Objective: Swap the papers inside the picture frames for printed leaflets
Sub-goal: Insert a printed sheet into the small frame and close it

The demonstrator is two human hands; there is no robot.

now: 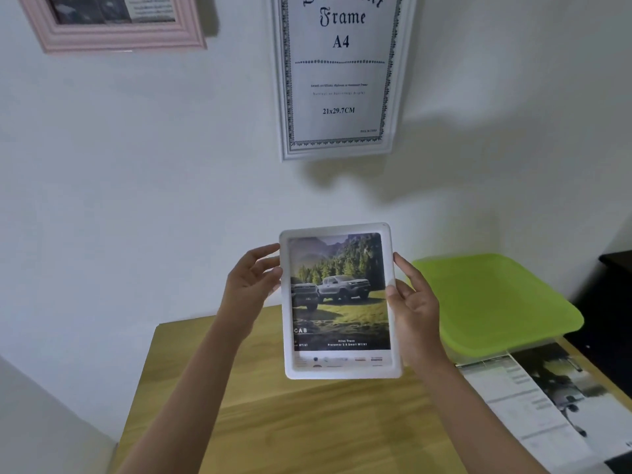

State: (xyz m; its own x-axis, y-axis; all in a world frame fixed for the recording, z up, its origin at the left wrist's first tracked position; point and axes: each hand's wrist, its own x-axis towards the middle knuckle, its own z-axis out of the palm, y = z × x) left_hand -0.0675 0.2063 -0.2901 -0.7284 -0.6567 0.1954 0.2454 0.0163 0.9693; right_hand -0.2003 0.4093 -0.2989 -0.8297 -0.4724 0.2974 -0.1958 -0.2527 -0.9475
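I hold the small white frame (pixel 340 301) upright in front of me, above the wooden table (pixel 307 422), with a leaflet (pixel 338 292) of two pickup trucks in a meadow showing inside it. My left hand (pixel 251 285) grips the frame's left edge, fingers curled round it, and my right hand (pixel 412 302) grips the right edge, thumb on the front. Above the frame, a larger white frame (pixel 342 77) hangs on the wall with its stock "Document Frame A4" sheet. Up and left of it hangs a pink frame (pixel 113 25). Right of the held frame sits a green tray (pixel 496 302), and below that more leaflets (pixel 540 398) lie on the table.
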